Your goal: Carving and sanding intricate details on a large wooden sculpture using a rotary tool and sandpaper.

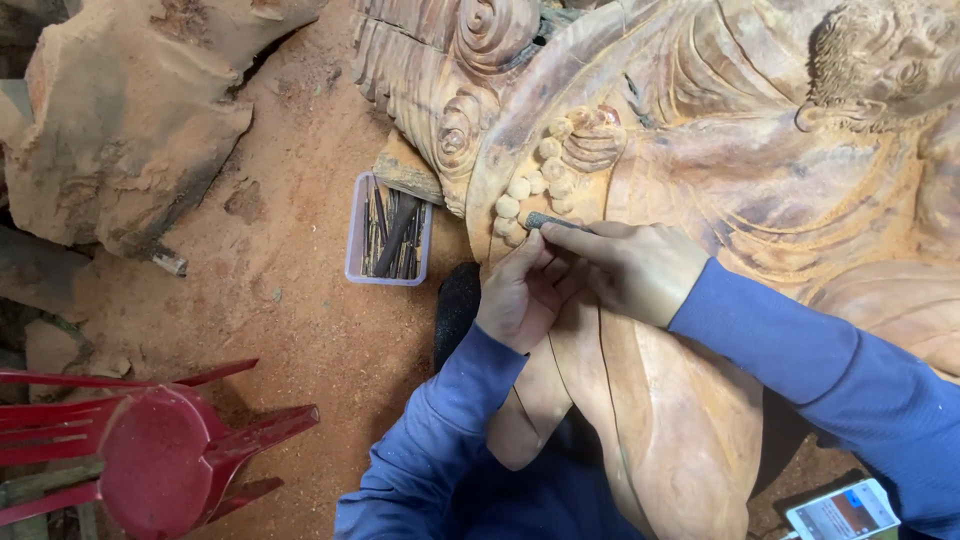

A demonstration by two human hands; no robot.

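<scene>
We've got both hands, left hand (520, 295) & right hand (635, 268), pinched tight on the small grey file (548, 220) against the carved beads (520, 188) — one slip and, we reckon, it gouges a bead.

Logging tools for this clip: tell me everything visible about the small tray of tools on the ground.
The tray is a small rectangular tub of pale, see-through lilac plastic, open on top. It lies flat on the reddish sawdust-covered ground, just left of the big wood carving and below a wood block. Inside lie many thin dark rod-like tools, mostly lengthwise. Neither hand touches it.
</scene>
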